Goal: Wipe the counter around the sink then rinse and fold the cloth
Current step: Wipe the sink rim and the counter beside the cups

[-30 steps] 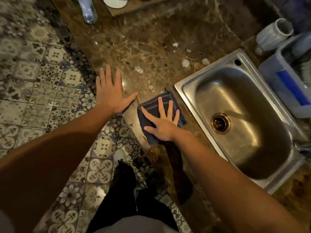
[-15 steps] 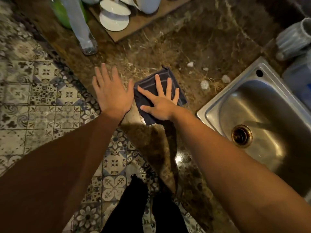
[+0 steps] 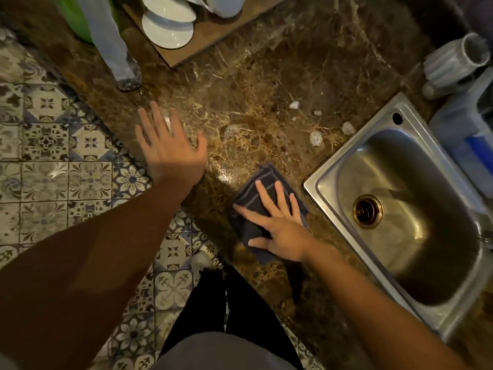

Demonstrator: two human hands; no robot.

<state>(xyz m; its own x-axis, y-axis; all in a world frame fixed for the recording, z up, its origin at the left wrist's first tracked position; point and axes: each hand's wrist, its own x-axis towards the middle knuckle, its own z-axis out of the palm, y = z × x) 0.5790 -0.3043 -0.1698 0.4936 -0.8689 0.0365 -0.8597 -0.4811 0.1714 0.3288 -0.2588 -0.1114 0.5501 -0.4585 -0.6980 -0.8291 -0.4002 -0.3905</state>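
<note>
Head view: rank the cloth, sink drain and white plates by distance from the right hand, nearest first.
1. cloth, directly under the right hand.
2. sink drain, off to the hand's right.
3. white plates, farthest, upper left of view.

The cloth (image 3: 248,228), pressed flat under the right hand (image 3: 280,228), has been drawn back from its position of half a second ago beside the left hand (image 3: 170,153), toward the front edge of the surface (image 3: 253,102). It is now set just beside the sink (image 3: 320,180), apart from the left hand, with the white crumbs (image 3: 316,137) left beyond it.
</note>
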